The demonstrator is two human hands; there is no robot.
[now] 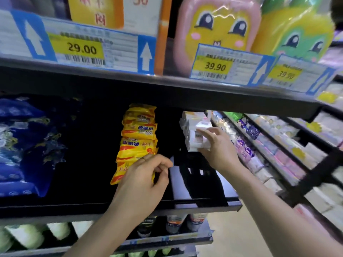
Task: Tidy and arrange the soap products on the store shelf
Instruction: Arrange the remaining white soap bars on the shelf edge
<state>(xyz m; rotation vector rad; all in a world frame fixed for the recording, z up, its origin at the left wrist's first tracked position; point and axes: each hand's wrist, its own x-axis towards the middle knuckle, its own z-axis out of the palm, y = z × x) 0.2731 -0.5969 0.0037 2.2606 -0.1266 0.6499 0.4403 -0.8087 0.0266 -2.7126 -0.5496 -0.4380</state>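
A row of yellow-and-red wrapped soap bars [138, 135] runs front to back on the dark middle shelf [111, 205]. My left hand [143, 179] hovers over the nearest yellow bar, fingers curled and thumb meeting fingertips; whether it pinches the wrapper is unclear. To the right stands a stack of white boxed soaps [194, 127]. My right hand [216, 145] grips the front white boxes, thumb on top and fingers underneath.
Blue patterned packs [24, 145] fill the shelf's left side. Above, price tags [81, 48] hang on the upper shelf under pink [217, 30] and yellow-green cartoon packs. Bottles [174, 223] stand on the lower shelf. Another aisle of shelving [278, 145] runs along the right.
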